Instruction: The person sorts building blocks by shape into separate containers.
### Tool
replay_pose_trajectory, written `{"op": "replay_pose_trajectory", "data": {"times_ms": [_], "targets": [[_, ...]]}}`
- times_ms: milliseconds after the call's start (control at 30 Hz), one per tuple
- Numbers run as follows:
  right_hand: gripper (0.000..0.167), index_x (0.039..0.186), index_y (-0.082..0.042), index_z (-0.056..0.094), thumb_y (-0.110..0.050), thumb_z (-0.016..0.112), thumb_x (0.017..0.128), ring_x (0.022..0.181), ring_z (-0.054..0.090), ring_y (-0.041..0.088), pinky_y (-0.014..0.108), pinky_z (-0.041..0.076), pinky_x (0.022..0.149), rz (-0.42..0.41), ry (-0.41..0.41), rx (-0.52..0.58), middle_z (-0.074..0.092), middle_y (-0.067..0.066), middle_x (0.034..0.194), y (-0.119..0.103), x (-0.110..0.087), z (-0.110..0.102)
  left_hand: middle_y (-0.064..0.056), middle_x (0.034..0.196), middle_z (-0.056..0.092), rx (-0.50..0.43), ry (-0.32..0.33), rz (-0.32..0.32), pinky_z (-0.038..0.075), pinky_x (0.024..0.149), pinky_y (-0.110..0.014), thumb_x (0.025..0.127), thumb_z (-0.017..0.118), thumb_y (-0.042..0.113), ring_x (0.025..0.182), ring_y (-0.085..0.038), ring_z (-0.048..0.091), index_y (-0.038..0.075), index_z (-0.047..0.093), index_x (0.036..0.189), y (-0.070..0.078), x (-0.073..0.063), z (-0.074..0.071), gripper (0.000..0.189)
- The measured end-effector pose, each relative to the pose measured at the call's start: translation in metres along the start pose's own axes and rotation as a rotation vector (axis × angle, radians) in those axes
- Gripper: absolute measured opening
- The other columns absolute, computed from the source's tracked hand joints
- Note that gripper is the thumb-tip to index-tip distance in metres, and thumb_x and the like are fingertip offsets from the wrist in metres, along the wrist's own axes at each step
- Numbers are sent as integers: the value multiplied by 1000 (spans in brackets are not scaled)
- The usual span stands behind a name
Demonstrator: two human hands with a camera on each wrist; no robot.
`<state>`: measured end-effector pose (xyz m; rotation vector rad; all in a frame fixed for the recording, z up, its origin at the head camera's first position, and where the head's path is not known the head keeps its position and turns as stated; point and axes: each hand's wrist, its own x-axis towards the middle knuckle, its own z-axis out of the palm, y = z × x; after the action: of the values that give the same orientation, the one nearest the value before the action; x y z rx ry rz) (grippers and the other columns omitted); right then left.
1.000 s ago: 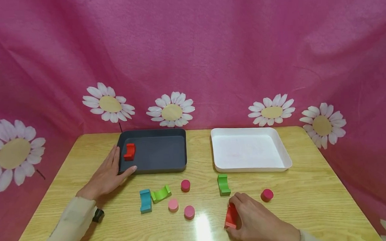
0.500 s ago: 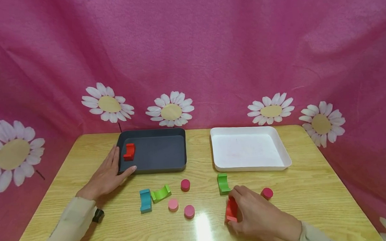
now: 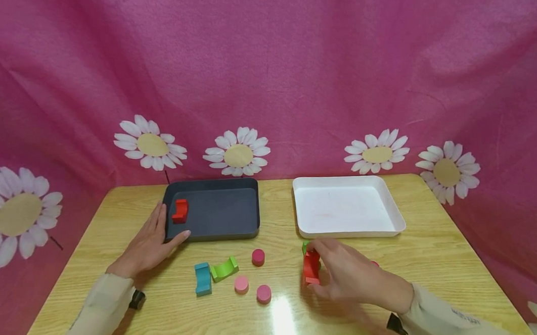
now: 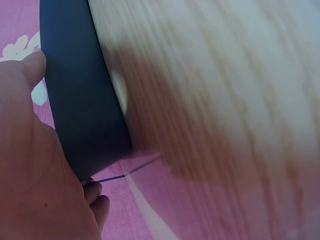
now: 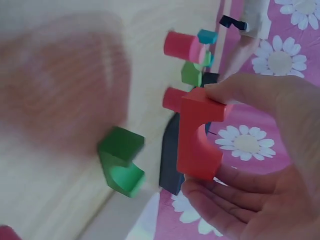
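Note:
My right hand (image 3: pixel 353 277) pinches a red arch-shaped block (image 3: pixel 311 267) between thumb and fingers, its curved hollow showing in the right wrist view. The red block is raised off the table and partly overlaps a green arch block (image 5: pixel 120 160) in the head view. My left hand (image 3: pixel 147 242) lies with straight fingers along the left side of a dark grey tray (image 3: pixel 222 235), its thumb at the front rim. Inside that tray, near its left end, sits another red arch block (image 3: pixel 180 211).
A white tray (image 3: pixel 348 209) stands at the back right. Nearer the front left lie a blue arch block (image 3: pixel 203 278), a light green arch block (image 3: pixel 225 269), and pink cylinders (image 3: pixel 258 257), (image 3: pixel 241 285), (image 3: pixel 263 293). My right hand mostly hides another cylinder.
My right hand has lifted the red arch block and moved it away from me, over toward the green block. The left hand and the trays stay where they were.

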<state>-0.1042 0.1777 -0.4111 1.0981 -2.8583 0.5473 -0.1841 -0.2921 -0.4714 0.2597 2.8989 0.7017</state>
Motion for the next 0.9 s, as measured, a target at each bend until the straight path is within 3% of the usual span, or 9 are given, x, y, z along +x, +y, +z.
{"op": "replay_pose_trajectory", "data": {"times_ms": [300,733,900], "targets": [[59,123,0,63,-30,92,81,97,61,18,34,61,82,-75,51,-64,63,3,106,5,35,-13,-26,177,-9,-1,-1,-1,14,126,-73,102,58,68,162,-51,1,-1,-10,169,0,0,0,117],[54,117,-2,63,-30,89,80,87,55,14,24,53,69,-179,90,-83,63,3,101,8,76,-20,-26,178,-8,8,10,1,15,126,-73,101,57,71,162,-52,3,-2,-7,169,1,0,0,118],[57,121,1,64,-32,87,81,91,60,18,30,59,78,-181,77,-88,66,7,108,3,88,-23,-25,178,-9,12,2,-6,14,126,-72,101,55,72,162,-51,2,-2,-8,169,1,0,0,118]]}}
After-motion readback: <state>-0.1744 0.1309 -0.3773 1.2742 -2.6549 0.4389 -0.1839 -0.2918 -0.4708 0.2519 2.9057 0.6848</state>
